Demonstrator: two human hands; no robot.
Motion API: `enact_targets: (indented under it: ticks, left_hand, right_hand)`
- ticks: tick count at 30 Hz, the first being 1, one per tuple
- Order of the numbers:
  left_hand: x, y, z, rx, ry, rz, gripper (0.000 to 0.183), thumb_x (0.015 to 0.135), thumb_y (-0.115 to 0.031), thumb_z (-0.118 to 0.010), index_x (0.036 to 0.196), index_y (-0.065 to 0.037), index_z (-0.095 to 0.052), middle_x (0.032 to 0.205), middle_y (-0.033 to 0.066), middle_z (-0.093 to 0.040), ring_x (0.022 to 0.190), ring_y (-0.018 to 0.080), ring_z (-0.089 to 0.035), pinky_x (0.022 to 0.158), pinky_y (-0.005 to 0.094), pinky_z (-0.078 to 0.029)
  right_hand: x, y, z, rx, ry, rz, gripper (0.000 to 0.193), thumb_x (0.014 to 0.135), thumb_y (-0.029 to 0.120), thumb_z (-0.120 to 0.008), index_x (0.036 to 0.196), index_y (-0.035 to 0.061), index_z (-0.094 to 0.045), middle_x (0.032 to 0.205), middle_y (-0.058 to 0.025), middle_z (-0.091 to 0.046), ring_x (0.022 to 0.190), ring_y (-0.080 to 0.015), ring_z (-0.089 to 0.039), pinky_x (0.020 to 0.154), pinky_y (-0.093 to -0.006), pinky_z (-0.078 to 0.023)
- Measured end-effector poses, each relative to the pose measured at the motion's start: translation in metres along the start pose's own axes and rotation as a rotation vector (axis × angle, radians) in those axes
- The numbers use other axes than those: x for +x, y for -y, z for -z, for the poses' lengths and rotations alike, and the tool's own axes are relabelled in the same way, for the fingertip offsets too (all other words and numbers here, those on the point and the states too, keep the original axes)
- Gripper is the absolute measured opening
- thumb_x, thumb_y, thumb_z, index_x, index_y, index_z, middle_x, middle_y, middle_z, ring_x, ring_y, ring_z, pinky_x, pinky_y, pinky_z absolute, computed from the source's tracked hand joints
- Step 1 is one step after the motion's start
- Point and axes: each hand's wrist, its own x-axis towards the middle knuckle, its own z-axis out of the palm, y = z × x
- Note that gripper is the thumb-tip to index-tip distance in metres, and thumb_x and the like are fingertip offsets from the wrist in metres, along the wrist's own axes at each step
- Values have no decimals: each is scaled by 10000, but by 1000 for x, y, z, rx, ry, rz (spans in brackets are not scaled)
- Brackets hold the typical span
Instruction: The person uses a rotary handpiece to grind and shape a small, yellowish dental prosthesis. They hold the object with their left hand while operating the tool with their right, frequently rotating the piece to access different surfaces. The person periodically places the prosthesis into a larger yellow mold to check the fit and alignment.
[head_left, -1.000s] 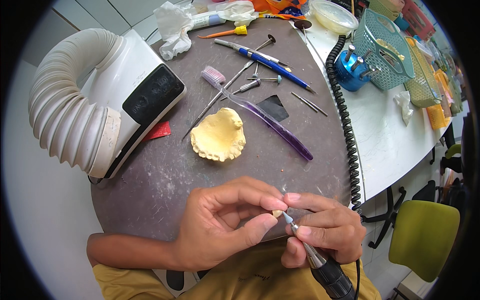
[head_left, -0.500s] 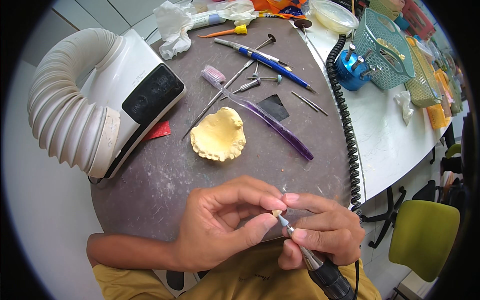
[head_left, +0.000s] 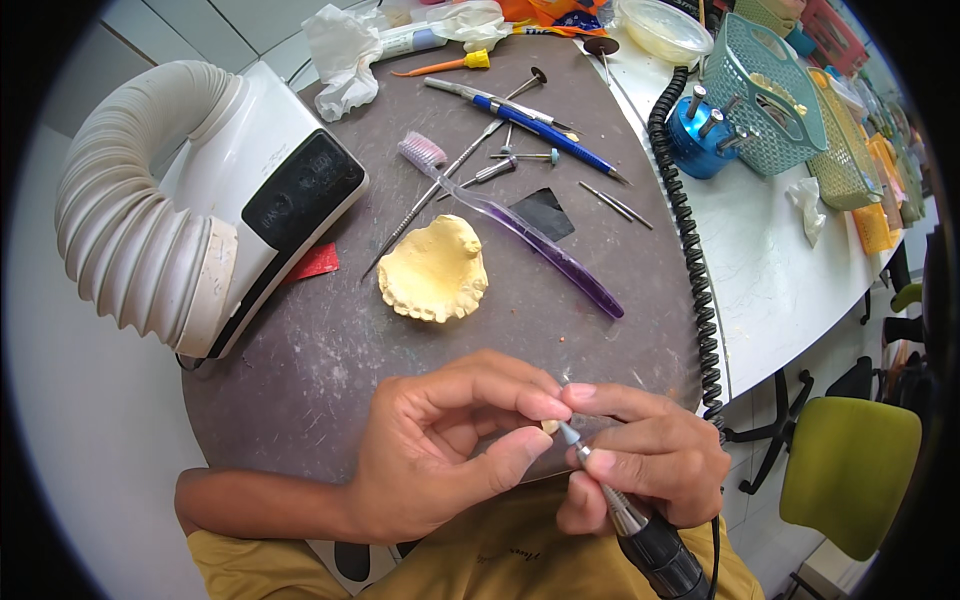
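Between the thumb and fingertips of my left hand (head_left: pixel 455 435) is a small cream dental crown (head_left: pixel 550 427). My right hand (head_left: pixel 655 455) grips a dental handpiece (head_left: pixel 622 510) with a steel nose and black body, its cord running down. The grey-blue pointed polishing tip (head_left: pixel 569 433) sits right beside the crown; whether they touch I cannot tell. Both hands are close together, the fingertips meeting above the crown. Beyond them on the brown board lies a yellow plaster dental cast (head_left: pixel 433 270). A purple toothbrush (head_left: pixel 540 245) lies past it.
A white dust extractor (head_left: pixel 270 180) with a ribbed hose (head_left: pixel 130 210) stands at left. Metal instruments, a blue pen-like tool (head_left: pixel 560 140) and burs lie at the back. A coiled black cord (head_left: pixel 690 250) borders the board at right, near a blue bur holder (head_left: pixel 700 140) and plastic baskets (head_left: pixel 765 95).
The polishing tip has shifted slightly against the crown, and the crown looks a little turned. The grips of both hands stay the same. The whole view has moved very slightly.
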Motion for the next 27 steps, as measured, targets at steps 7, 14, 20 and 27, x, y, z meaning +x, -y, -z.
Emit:
enact_targets:
  ticks: [7, 14, 20, 27]
  left_hand:
    - [0, -3, -6, -10, -49, 36, 164, 896, 26, -616, 1058, 52, -615, 1086, 176, -604, 1005, 212, -643, 925, 349, -528]
    - [-1, -2, -5, -12, -56, 51, 154, 901, 20, -614, 1051, 55, -611, 1088, 182, -604, 1000, 212, -648, 942, 362, -535]
    - [0, -4, -6, 0, -56, 52, 157, 905, 24, -604, 1060, 51, -605, 1082, 188, -612, 992, 214, -654, 913, 354, -549]
    - [-1, -5, -5, -53, -57, 91, 167, 915, 55, -579, 1081, 64, -597, 1104, 195, -624, 995, 213, -669, 874, 318, -582]
  right_hand:
    - [-2, -3, -2, 12, -33, 32, 255, 750, 49, -820, 925, 31, -637, 773, -88, -674, 905, -361, -719, 701, -354, -621]
    - [1, 0, 0, -1, 16, 38, 250, 750, 45, -814, 926, 18, -639, 781, -89, -677, 895, -357, -721, 673, -342, -623]
    - [-2, -1, -4, -5, -49, 30, 270, 737, 31, -815, 939, 24, -637, 780, -85, -678, 893, -354, -721, 685, -353, -625]
    - [0, -2, -3, 13, -36, 34, 271, 736, 20, -812, 942, 24, -636, 777, -90, -672, 889, -344, -722, 712, -366, -626]
